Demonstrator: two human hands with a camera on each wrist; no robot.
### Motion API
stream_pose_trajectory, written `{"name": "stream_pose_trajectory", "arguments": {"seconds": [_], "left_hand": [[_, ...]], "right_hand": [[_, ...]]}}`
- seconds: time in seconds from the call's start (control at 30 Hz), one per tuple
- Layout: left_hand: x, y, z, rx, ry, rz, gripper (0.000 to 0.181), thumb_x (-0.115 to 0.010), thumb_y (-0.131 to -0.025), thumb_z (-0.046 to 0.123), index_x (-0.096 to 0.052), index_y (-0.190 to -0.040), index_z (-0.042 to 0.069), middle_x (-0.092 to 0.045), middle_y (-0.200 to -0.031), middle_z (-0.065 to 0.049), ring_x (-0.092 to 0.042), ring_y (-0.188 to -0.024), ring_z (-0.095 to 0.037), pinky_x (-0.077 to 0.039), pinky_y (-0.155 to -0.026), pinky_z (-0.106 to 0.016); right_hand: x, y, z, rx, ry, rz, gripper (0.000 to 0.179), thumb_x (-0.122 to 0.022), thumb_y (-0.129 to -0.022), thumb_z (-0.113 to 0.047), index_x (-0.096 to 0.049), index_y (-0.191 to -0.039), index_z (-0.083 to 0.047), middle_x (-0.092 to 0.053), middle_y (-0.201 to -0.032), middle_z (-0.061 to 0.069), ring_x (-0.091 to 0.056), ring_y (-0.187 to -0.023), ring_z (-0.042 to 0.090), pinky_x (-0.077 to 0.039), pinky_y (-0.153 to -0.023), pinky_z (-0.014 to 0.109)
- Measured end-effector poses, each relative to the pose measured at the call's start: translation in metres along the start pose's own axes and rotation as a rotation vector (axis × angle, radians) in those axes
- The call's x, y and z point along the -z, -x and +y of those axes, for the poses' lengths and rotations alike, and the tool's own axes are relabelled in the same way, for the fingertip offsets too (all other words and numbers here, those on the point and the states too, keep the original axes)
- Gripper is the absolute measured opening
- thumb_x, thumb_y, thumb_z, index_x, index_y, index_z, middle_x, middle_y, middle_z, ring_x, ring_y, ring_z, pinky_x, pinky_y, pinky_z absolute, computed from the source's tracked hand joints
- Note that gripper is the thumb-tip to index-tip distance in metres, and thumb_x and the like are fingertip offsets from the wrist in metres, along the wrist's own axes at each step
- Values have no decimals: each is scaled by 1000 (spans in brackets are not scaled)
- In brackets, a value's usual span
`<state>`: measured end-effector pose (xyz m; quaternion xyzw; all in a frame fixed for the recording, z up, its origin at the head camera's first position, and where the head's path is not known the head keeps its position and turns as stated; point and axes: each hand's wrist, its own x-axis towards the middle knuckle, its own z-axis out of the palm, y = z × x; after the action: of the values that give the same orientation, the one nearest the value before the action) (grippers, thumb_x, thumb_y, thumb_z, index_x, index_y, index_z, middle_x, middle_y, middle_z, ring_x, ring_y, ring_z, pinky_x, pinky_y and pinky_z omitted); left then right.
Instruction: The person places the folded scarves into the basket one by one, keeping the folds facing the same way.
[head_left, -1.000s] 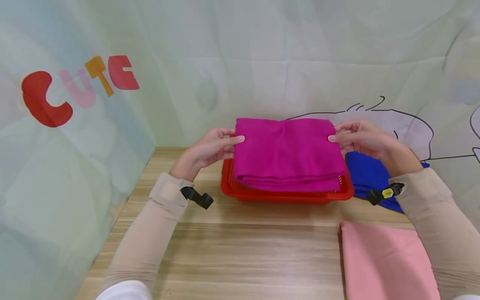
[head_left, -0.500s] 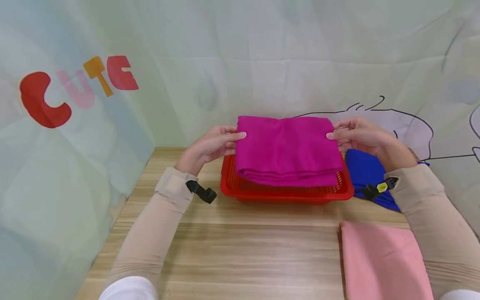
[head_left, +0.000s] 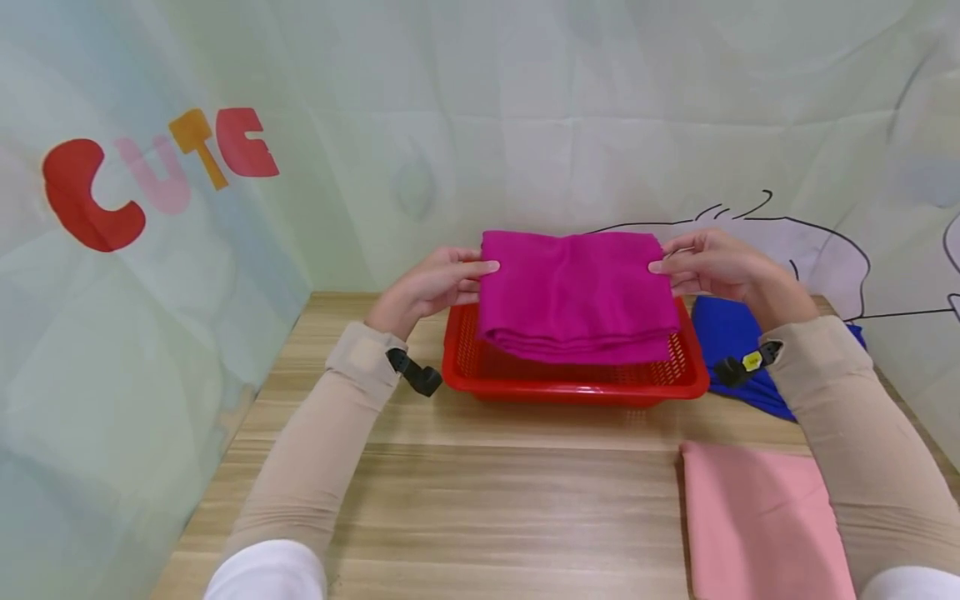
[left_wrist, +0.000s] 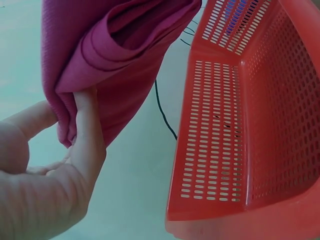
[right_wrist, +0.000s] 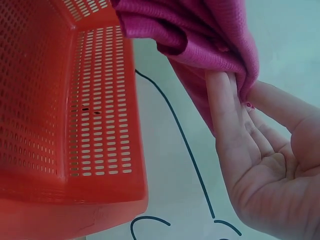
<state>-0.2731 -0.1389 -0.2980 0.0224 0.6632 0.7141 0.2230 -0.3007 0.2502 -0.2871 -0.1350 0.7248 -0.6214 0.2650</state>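
Note:
A folded magenta cloth (head_left: 577, 292) hangs over the red plastic basket (head_left: 577, 390) in the head view. My left hand (head_left: 442, 279) pinches its left edge, thumb on top and fingers beneath. At the opposite edge my right hand (head_left: 712, 265) pinches it the same way. In the left wrist view, layered folds of the magenta cloth (left_wrist: 120, 55) droop between thumb and fingers, beside the basket's slotted wall (left_wrist: 212, 130). The right wrist view shows the cloth (right_wrist: 215, 45) above the fingers, with the basket (right_wrist: 100, 115) to its left. The basket's visible inside holds nothing.
A blue cloth (head_left: 727, 333) lies right of the basket, partly hidden by my right arm. Nearer on the wooden table (head_left: 510, 508) is a folded pink cloth (head_left: 757, 517). A printed fabric backdrop (head_left: 510, 167) stands behind and at the left.
Both hands have lifted the magenta cloth up and away from the basket's front, so more of the basket's inside shows. The hands have also come slightly closer together.

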Motion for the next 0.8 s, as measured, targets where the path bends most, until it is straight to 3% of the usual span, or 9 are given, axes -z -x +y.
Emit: {"name": "stream_pose_trajectory", "arguments": {"seconds": [0.2,0.33,0.57,0.8], "left_hand": [[-2,-9,-2,33,-46,41,69,-59,-101,12,-20,-157,0,-58,-81,-1,-55,-65,-11,-54,-66,-21],[-3,-16,-3,45,-54,51,68,-60,-100,12,-22,-156,0,-56,-83,-2,-54,-67,-12,-54,-66,-22],[-2,-22,-7,48,-50,39,50,-59,-101,10,-39,-145,-5,-59,-78,-2,-58,-64,-13,-56,-64,-22],[-1,-24,-11,65,-85,51,60,-59,-101,11,-30,-151,-3,-58,-83,-3,-58,-67,-13,-56,-66,-22]], "right_hand": [[1,-4,0,-17,38,40,12,-60,-99,-5,-68,-94,-12,-74,-85,5,-73,-76,19,-61,-74,33],[1,-6,1,-18,46,49,11,-61,-98,-5,-68,-94,-12,-74,-84,6,-73,-74,19,-61,-73,33],[1,-10,3,-61,12,75,6,-63,-97,-5,-66,-95,-9,-73,-81,7,-73,-71,21,-61,-71,33],[-1,-14,6,-84,34,107,5,-66,-96,-6,-62,-96,-8,-70,-76,6,-71,-65,20,-61,-69,33]]}}
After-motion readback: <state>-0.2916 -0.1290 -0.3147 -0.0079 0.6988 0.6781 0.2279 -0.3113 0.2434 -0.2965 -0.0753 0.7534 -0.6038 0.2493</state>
